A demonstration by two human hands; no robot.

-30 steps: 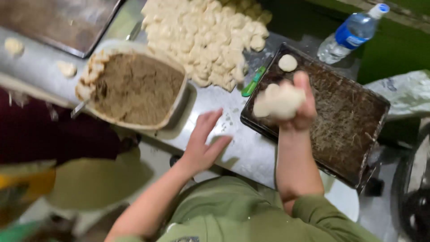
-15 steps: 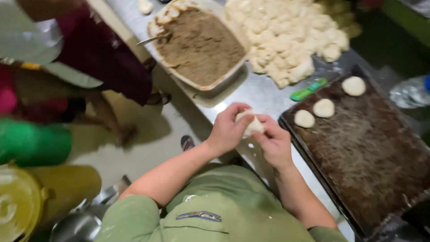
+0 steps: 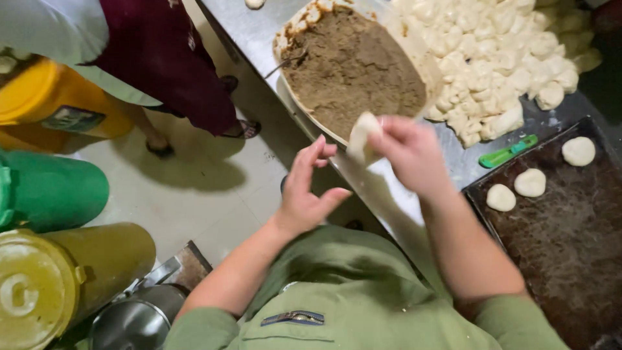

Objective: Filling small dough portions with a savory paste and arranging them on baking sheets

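My right hand (image 3: 411, 154) pinches a flattened piece of white dough (image 3: 361, 137) just below the rim of a large bowl of brown filling (image 3: 353, 68). My left hand (image 3: 304, 191) hangs beside it with fingers spread and nothing in it. A heap of white dough pieces (image 3: 499, 61) lies on the steel table behind. Three round dough pieces (image 3: 531, 183) sit on a dark baking tray (image 3: 564, 253) at the right.
A green scraper (image 3: 507, 153) lies on the steel table (image 3: 233, 26) between heap and tray. Another person in dark red (image 3: 175, 58) stands at the left. Yellow (image 3: 45, 97), green (image 3: 45, 188) and olive (image 3: 65, 279) containers and a metal pot (image 3: 133, 321) stand on the floor.
My hands have parted: the right one lifted the dough toward the bowl, the left one let go and opened. The view has swung further left.
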